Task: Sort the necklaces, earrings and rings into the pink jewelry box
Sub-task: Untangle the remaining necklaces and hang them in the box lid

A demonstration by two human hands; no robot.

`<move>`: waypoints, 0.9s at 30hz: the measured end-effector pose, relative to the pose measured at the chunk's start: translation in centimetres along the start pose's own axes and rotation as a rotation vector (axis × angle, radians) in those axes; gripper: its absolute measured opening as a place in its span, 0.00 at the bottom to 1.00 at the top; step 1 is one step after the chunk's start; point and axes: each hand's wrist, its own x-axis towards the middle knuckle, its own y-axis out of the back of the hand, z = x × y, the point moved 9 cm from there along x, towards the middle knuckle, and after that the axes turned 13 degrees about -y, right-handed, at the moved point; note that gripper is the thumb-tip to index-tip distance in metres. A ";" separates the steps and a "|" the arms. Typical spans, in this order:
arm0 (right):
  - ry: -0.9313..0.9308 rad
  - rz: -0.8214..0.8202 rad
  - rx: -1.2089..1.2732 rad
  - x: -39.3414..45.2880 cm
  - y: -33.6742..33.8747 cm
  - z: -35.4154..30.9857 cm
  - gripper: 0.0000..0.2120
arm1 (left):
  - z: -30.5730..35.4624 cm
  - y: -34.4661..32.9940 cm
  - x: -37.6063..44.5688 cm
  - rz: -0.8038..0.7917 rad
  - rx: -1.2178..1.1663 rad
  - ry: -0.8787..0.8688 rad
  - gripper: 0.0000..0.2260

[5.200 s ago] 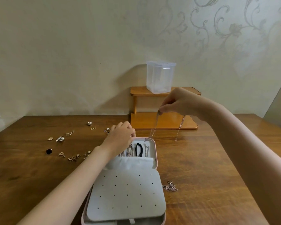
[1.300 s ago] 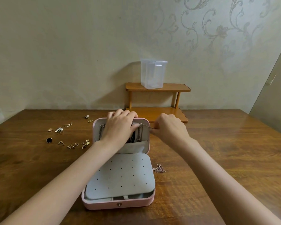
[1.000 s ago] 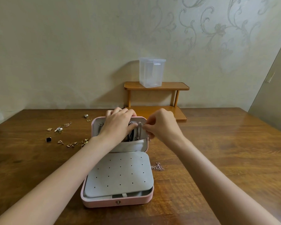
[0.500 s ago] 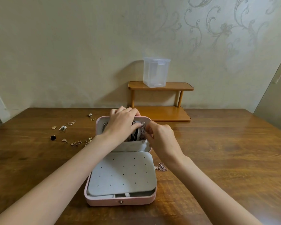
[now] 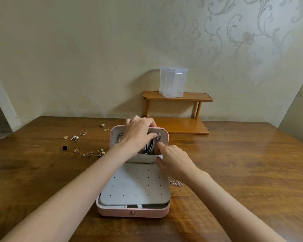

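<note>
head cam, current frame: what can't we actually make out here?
- Lid hooks of the pink jewelry box: mostly covered by the left hand.
- Necklace chain: lower end hidden by the right hand and the lid pocket.
- Loose earrings on the table: too small to tell from rings.
- Second chain: partly behind the right forearm.

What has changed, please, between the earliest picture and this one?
The right hand, which had dangled a chain high above the pink jewelry box, has come down to the lid pocket and tucks the chain in. The left hand stays on the lid; the earrings lie unmoved.
</note>
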 end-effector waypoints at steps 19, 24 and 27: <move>-0.109 -0.110 0.110 1.2 3.2 4.7 0.09 | -2.0 -2.7 1.4 -0.184 -0.006 0.009 0.10; 0.004 -0.419 0.071 -1.0 -2.0 3.9 0.06 | -3.4 -6.4 1.1 -0.261 0.004 0.073 0.14; 0.019 -0.474 0.023 -1.1 -3.8 4.0 0.09 | -4.0 -8.3 0.7 -0.297 0.016 0.097 0.14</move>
